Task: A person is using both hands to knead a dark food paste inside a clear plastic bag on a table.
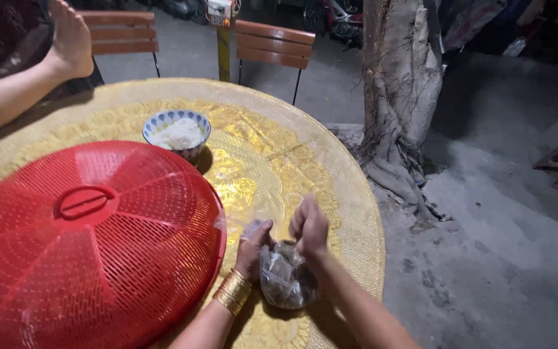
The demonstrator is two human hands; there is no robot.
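On the round table, a domed food cover fills the left and near-left part, reaching the near edge. Behind it, toward the middle of the table, stands a bowl of rice, just beside the cover's far rim. Near the table's right edge, right of the cover, a plastic bag rests on the tabletop, with the left hand and the right hand at its top. Another person's hand is raised over the far-left edge. Two chairs stand behind the table, a tree trunk to its right.
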